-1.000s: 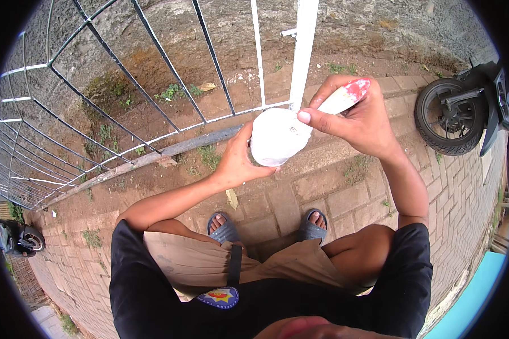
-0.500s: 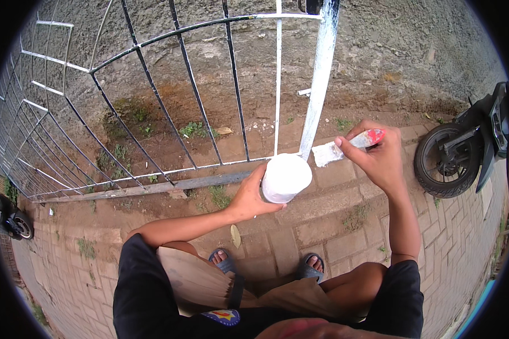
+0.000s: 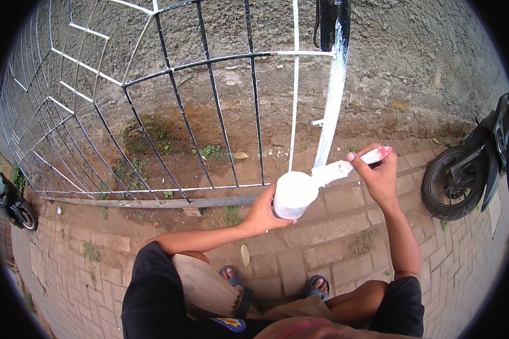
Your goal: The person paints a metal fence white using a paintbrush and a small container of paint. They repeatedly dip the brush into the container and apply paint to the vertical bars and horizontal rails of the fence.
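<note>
My left hand (image 3: 259, 216) is wrapped round a white tub (image 3: 296, 196), its top filled with white. Between the thumb and fingers of my right hand (image 3: 380, 179) is a paintbrush (image 3: 335, 172) with a red-tipped handle and white-coated bristles. The bristles appear beside the tub's right rim, near the foot of the gate's end post (image 3: 332, 96); whether they touch either one I cannot tell. That post is white over most of its length, black near the top. Behind the tub stands the metal gate (image 3: 209, 65), with some bars white and others black.
A rough grey wall (image 3: 407, 62) rises behind the gate. To the right is a motorcycle's wheel (image 3: 455, 183), and another motorcycle (image 3: 11, 200) stands far left. Brick paving (image 3: 333, 243) lies under my sandalled feet, with a dry leaf (image 3: 245, 255) on it.
The brush has come closer to the tub and the post's foot. My view has shifted, so more of the gate's top shows, with the post's black upper part. Both hands keep their holds.
</note>
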Action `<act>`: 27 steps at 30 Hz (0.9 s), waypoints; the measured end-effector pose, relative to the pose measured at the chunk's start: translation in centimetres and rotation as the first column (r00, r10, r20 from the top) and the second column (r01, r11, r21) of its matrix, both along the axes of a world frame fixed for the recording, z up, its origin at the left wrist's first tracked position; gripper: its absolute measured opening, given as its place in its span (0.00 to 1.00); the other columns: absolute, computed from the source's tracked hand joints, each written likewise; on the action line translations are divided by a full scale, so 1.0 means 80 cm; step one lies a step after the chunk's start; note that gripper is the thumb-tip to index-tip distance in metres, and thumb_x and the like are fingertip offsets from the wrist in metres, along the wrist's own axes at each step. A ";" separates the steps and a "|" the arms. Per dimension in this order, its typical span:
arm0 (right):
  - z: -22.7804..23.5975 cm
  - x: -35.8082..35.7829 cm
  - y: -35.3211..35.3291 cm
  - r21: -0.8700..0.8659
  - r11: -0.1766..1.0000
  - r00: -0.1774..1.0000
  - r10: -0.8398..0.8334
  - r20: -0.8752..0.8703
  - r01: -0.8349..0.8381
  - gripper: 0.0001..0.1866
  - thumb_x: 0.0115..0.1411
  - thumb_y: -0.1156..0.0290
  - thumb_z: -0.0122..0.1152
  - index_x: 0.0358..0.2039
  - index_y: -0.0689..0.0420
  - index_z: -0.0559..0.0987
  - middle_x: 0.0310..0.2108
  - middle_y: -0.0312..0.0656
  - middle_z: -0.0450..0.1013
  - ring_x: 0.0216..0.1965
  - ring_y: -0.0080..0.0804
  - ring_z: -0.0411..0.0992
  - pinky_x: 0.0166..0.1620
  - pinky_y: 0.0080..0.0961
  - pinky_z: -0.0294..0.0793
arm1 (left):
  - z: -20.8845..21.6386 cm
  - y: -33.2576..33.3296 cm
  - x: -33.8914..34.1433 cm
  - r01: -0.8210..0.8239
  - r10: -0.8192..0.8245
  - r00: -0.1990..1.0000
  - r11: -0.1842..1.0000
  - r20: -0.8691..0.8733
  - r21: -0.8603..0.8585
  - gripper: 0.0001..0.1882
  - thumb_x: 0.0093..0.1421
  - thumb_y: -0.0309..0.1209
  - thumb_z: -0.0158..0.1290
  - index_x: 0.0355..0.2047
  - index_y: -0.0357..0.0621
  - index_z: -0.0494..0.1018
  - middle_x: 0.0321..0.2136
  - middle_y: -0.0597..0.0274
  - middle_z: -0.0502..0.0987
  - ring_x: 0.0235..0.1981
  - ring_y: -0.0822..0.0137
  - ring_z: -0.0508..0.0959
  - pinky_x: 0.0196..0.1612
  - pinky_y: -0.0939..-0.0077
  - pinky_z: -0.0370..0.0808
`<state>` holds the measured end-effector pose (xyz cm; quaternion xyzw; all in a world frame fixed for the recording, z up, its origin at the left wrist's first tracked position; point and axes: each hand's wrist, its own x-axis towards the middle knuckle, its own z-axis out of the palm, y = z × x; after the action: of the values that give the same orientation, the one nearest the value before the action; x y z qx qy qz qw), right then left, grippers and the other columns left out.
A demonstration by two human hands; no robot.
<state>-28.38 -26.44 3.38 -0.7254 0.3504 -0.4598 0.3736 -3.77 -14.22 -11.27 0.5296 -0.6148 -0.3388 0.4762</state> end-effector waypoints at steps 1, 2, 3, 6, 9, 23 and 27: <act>-0.001 -0.002 -0.003 0.016 1.000 1.000 0.014 0.007 -0.014 0.10 0.59 0.70 0.73 0.28 0.63 0.81 0.25 0.38 0.80 0.27 0.19 0.75 0.30 0.19 0.71 | 0.006 0.001 0.000 -0.001 0.001 1.000 1.000 0.008 0.006 0.54 0.41 0.41 0.76 0.65 0.37 0.60 0.57 0.45 0.73 0.60 0.51 0.73 0.63 0.57 0.69; -0.003 -0.002 -0.006 0.027 0.999 0.999 0.032 -0.006 -0.032 0.10 0.59 0.70 0.73 0.28 0.62 0.81 0.25 0.37 0.80 0.27 0.19 0.75 0.30 0.20 0.71 | 0.010 0.001 0.000 -0.001 0.001 1.000 1.000 0.016 0.011 0.55 0.41 0.41 0.76 0.65 0.37 0.60 0.57 0.45 0.73 0.60 0.52 0.73 0.63 0.57 0.69; -0.007 0.001 -0.006 0.040 0.998 0.998 0.054 -0.012 -0.053 0.10 0.59 0.70 0.73 0.28 0.62 0.81 0.25 0.37 0.79 0.28 0.19 0.75 0.31 0.20 0.71 | 0.010 0.003 0.003 -0.015 0.015 1.000 1.000 0.024 0.022 0.55 0.41 0.41 0.76 0.66 0.37 0.59 0.57 0.45 0.73 0.60 0.52 0.73 0.63 0.57 0.69; -0.017 0.010 -0.010 0.095 0.993 0.998 0.066 -0.003 -0.065 0.10 0.59 0.69 0.73 0.29 0.61 0.81 0.26 0.36 0.79 0.29 0.20 0.75 0.33 0.21 0.72 | 0.006 0.002 0.007 -0.044 0.043 0.999 0.998 0.021 0.037 0.56 0.41 0.41 0.76 0.67 0.37 0.58 0.57 0.45 0.73 0.61 0.52 0.73 0.64 0.57 0.69; -0.029 0.007 -0.018 0.125 0.988 0.992 0.073 0.105 -0.086 0.11 0.59 0.67 0.73 0.32 0.62 0.81 0.27 0.37 0.80 0.30 0.21 0.76 0.34 0.22 0.73 | 0.009 -0.002 0.004 -0.033 0.033 0.999 0.999 -0.015 0.000 0.56 0.42 0.39 0.76 0.67 0.36 0.57 0.57 0.46 0.73 0.61 0.53 0.73 0.64 0.58 0.69; -0.021 0.005 -0.020 0.160 0.977 0.987 0.128 0.099 -0.143 0.11 0.61 0.67 0.71 0.32 0.63 0.83 0.27 0.35 0.79 0.30 0.18 0.74 0.34 0.21 0.71 | 0.003 -0.007 0.005 -0.018 0.022 0.997 0.999 -0.078 0.045 0.56 0.43 0.38 0.77 0.67 0.38 0.56 0.60 0.49 0.70 0.63 0.56 0.69 0.66 0.59 0.65; -0.022 0.004 -0.022 0.087 0.992 0.985 0.073 0.159 -0.087 0.11 0.62 0.68 0.71 0.32 0.64 0.83 0.27 0.36 0.80 0.30 0.18 0.74 0.34 0.22 0.72 | -0.002 -0.007 0.007 -0.012 0.013 0.998 1.000 -0.068 0.028 0.55 0.44 0.37 0.76 0.67 0.38 0.56 0.59 0.49 0.70 0.63 0.57 0.69 0.66 0.59 0.66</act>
<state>-28.06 -28.21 1.64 -0.6824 0.3120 -0.4827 0.4516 -3.25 -14.80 -11.44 0.5280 -0.5901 -0.3622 0.4917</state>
